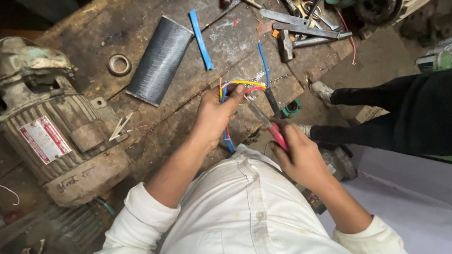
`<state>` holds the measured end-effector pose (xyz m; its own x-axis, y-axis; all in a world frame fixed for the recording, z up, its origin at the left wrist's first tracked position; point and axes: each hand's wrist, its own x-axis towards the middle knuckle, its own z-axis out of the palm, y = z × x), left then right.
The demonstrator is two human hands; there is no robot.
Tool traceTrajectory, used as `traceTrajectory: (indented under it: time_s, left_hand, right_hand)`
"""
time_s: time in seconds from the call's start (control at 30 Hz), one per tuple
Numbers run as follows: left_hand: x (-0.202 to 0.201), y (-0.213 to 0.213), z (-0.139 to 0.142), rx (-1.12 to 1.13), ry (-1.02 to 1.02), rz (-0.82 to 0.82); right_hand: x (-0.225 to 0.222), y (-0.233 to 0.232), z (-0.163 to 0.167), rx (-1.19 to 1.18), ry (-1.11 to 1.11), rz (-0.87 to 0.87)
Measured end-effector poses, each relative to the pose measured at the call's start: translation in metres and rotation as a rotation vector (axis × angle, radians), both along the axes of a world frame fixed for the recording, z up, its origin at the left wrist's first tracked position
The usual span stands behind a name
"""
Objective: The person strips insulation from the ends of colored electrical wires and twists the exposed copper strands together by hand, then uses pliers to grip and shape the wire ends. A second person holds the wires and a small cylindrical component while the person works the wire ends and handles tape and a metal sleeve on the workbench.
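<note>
Entries, left to right.

1. Old electric motor (pixel 57 137), ribbed grey housing, on the workbench (pixel 137 21); well apart from our hands.
2. Metal ring (pixel 119 64) and black ribbed sleeve (pixel 159 60), lying flat, clear of the work.
3. Blue tube offcut (pixel 201 39), long axis running away from us.
4. Left hand (pixel 215 114), clenched around a bundle of coloured wires (pixel 245 84). The yellow, red and blue ends fan out up and to the right of the fist; the blue sheath hangs below it.
5. Right hand (pixel 299 156), closed on red-handled pliers (pixel 268 122). Their long axis slants up-left, the tip just beside the wire ends, so we judge this hand nearer the free ends.
6. Hammer (pixel 287 43) and loose tools beyond; nothing lies between tip and wires.
7. Another person's dark-clad leg (pixel 418 112), far right.
</note>
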<state>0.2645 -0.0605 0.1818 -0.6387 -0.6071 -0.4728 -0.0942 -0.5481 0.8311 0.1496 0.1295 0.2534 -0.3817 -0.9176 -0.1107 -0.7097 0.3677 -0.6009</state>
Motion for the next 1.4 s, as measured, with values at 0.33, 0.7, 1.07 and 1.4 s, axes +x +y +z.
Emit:
traceTrajectory:
  time_s: [0.33,0.7,1.07,1.4]
  left_hand:
    - [0.007,0.003,0.003,0.036,0.081,0.017]
    - [0.008,0.001,-0.011,0.389,0.199,-0.064]
    - [0.012,0.001,-0.023,0.37,0.287,-0.132]
    - [0.012,-0.011,-0.016,-0.099,0.068,-0.109]
  right_hand:
    - [0.012,-0.012,0.012,-0.009,0.134,0.002]
    - [0.008,-0.012,0.033,0.106,0.112,0.023]
    - [-0.01,0.003,0.011,0.497,-0.816,-0.37]
    - [-0.028,0.018,0.016,0.375,-0.978,-0.235]
